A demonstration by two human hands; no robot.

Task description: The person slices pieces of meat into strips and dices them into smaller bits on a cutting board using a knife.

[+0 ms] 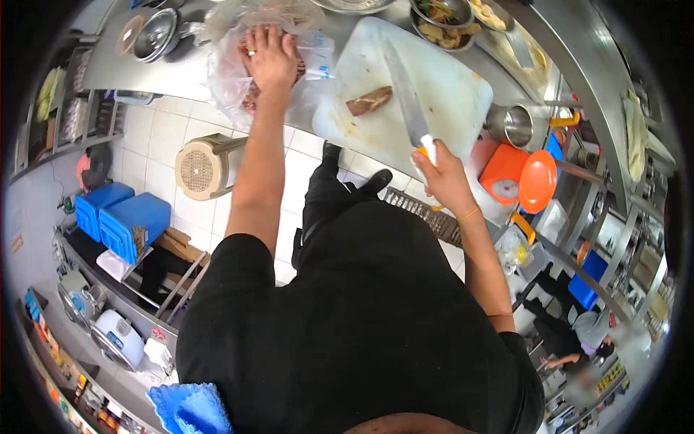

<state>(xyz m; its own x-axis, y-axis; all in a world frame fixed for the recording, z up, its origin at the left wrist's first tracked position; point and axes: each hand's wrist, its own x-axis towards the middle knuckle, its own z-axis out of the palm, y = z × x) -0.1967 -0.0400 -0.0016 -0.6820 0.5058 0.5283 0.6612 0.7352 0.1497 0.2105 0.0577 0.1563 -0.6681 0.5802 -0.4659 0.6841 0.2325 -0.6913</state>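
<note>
Beige stool (202, 168) on white floor tiles (163, 130); two blue bins (136, 226) side by side; orange scale (500, 168) near metal pot (512, 126)

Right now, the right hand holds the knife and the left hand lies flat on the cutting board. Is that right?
Not quite: the left hand lies on the meat in the plastic bag, beside the cutting board, as the head view shows. The right hand does hold the knife.

A knife (407, 94) is gripped by the right hand (441, 173) over a white cutting board (452, 98), where a meat piece (369, 101) is laid. Bagged meat (251, 100) is partly covered by the left hand (272, 64) (a ring (251, 53) is worn there).
</note>
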